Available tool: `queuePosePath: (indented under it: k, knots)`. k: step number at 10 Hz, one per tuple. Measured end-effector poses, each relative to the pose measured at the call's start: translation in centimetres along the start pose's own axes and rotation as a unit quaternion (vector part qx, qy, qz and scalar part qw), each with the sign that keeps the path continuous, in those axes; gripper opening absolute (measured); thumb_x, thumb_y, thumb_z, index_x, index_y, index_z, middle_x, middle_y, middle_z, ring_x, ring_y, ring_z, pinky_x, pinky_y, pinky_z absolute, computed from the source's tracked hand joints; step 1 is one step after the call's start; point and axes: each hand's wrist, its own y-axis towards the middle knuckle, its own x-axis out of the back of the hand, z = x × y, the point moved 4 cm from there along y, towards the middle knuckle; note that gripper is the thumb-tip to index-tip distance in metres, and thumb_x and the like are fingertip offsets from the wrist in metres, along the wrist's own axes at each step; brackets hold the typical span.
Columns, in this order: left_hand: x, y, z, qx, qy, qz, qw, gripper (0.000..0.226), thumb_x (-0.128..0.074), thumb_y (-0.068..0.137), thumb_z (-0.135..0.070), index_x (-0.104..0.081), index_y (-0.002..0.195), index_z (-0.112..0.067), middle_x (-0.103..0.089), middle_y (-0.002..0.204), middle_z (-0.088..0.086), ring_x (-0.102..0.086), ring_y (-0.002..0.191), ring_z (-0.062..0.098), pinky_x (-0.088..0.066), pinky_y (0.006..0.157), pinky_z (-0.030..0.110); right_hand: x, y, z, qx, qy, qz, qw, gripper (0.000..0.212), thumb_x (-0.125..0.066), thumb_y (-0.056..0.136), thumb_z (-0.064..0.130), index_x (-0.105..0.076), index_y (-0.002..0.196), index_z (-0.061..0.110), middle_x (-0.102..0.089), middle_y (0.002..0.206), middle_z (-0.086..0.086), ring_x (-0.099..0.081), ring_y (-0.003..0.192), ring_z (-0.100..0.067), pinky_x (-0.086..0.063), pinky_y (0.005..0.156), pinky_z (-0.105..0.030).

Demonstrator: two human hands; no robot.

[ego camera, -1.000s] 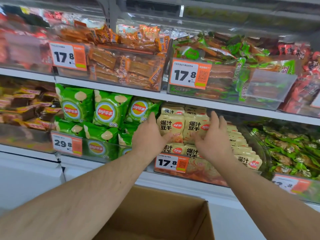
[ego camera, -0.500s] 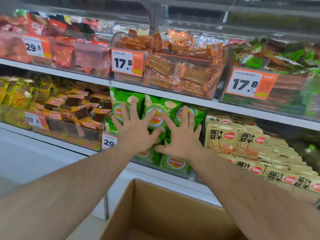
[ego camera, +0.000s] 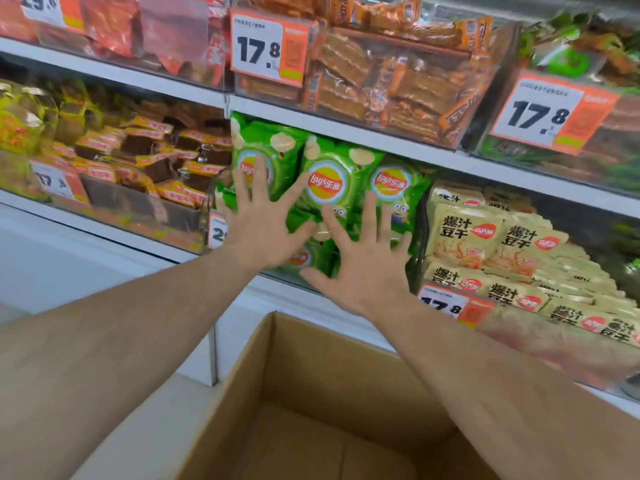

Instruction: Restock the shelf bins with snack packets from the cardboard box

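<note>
The green foil crisp bags [ego camera: 327, 183] carry a red-and-yellow "Lay's" roundel. The pale cream snack packets [ego camera: 462, 233] read "爆汁豆干". White-and-orange paper price tags read "17.8" on the upper orange-snack bin [ego camera: 268, 50], the upper right bin [ego camera: 550, 114] and the cream-packet bin [ego camera: 446, 304]; a top-left tag [ego camera: 43, 5] reads "29.8".

The left hand [ego camera: 258, 233] covers most of a price tag [ego camera: 216, 232] at centre frame. Both hands hide the lower green chip bags [ego camera: 308, 261]. The cardboard box [ego camera: 311, 410] runs off the bottom edge.
</note>
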Motion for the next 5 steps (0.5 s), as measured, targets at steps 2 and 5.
queuePosePath:
  k: [2,5]
  knots:
    - [-1.1,0.4,-0.5,0.028,0.017,0.062,0.998,0.075,-0.036,0.088,-0.076,0.011,0.145,-0.062,0.033,0.159,0.005,0.014,0.148,0.044,-0.005,0.111,0.074,-1.9,0.1,0.0,-0.026,-0.035,0.100,0.994,0.093,-0.029,0.073,0.091,0.017,0.146,0.055,0.016,0.163,-0.014,0.008,0.147,-0.048,0.000,0.110,-0.073]
    - [1.2,-4.2,-4.7,-0.011,0.010,0.074,0.997,0.093,-0.056,0.086,-0.060,0.004,0.154,-0.040,0.007,0.163,0.009,0.006,0.150,0.035,-0.004,0.115,0.067,2.2,-3.7,-1.0,0.020,0.020,0.092,0.995,0.097,-0.037,0.079,0.084,0.013,0.151,0.046,0.015,0.163,-0.016,0.016,0.150,-0.033,0.010,0.116,-0.061]
